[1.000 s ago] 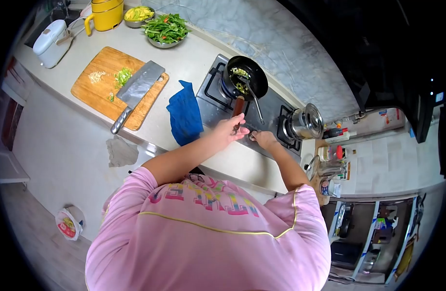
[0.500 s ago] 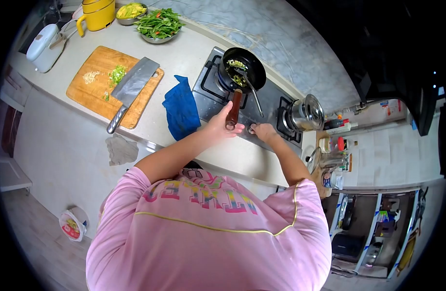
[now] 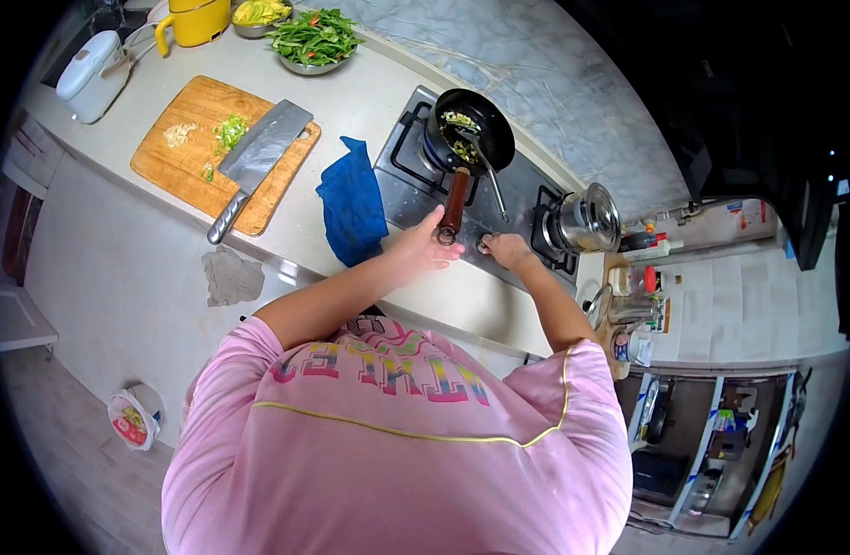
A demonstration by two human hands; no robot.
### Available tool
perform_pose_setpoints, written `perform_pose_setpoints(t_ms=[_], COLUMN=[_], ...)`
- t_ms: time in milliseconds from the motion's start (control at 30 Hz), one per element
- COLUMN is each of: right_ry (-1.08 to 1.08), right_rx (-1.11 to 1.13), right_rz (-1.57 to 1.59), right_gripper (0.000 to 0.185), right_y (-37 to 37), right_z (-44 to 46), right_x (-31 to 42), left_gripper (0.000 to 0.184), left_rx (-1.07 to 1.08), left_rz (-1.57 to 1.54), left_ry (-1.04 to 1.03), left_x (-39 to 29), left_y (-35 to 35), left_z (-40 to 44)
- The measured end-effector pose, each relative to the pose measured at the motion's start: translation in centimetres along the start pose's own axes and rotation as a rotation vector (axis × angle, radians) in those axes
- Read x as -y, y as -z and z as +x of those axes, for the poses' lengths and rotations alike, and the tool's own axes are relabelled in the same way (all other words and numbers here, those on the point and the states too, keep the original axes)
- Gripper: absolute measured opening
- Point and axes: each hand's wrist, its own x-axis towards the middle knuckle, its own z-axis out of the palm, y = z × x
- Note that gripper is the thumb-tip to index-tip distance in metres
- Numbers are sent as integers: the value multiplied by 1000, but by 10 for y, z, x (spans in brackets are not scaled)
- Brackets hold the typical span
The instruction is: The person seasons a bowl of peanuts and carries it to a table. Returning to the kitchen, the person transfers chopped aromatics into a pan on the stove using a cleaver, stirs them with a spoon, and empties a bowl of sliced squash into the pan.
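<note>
A black wok point(image 3: 494, 139) with a brown wooden handle point(image 3: 455, 202) sits on the left burner, chopped green and pale bits inside. A metal spatula point(image 3: 492, 180) leans in it, its handle over the rim. My left hand point(image 3: 425, 250) lies open beside and beneath the end of the wok's handle, thumb on one side and fingers stretched out; whether it touches is unclear. At the front of the gas stove point(image 3: 411, 199), my right hand point(image 3: 506, 250) has its fingers closed on a stove knob point(image 3: 483, 244).
Left of the stove lies a blue cloth point(image 3: 353, 203). A cleaver point(image 3: 266, 148) rests on a wooden cutting board point(image 3: 171, 157) with chopped greens and garlic. Farther back stand a bowl of leafy greens point(image 3: 314, 42) and a yellow pot point(image 3: 198, 20). A steel pot point(image 3: 578, 224) occupies the right burner.
The whole view has shifted slightly. Both hands keep nearly the same places, the left by the wok's handle and the right at the knob.
</note>
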Motion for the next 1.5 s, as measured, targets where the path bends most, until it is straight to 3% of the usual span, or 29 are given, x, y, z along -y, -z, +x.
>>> perform_pose_setpoints(t_ms=[1500], right_ry=[45], right_rx=[-36], right_rz=[32], right_gripper=[20], right_y=[7], right_z=[-3], right_x=[0], left_gripper=[55], left_rx=[-30], left_rz=[66], left_ry=[-3], left_x=[3], left_y=[-5], left_z=[-1])
